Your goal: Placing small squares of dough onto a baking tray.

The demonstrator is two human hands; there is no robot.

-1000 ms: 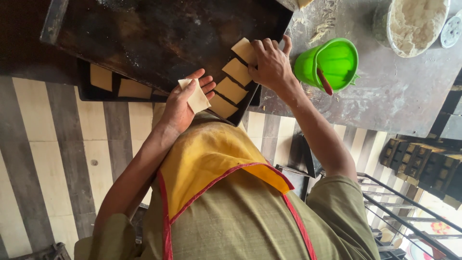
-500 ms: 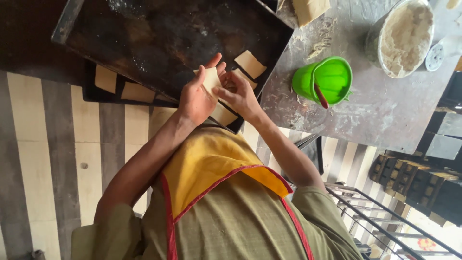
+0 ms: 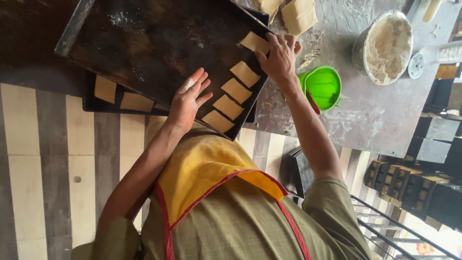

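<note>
A large dark baking tray (image 3: pixel 144 43) lies tilted over a second tray (image 3: pixel 89 103). A row of flat tan dough squares (image 3: pixel 236 90) runs along its right side. My right hand (image 3: pixel 280 57) rests at the far end of that row, its fingertips gripping the farthest dough square (image 3: pixel 254 42) against the tray. My left hand (image 3: pixel 189 98), dusted with flour, lies flat on the tray beside the row with fingers apart and holds nothing. More dough squares (image 3: pixel 136 102) show on the lower tray.
A green bowl (image 3: pixel 323 86) with a red-handled tool stands right of the trays on the floury grey table (image 3: pixel 385 120). A flour bucket (image 3: pixel 385 45) and stacked dough pieces (image 3: pixel 298 14) lie farther back. Black moulds (image 3: pixel 399 180) and a metal rack sit at the lower right above striped floor.
My left hand held a dough square, passed it to my right hand at mid tray, and is now empty. My right hand carried the square to the far end of the row.
</note>
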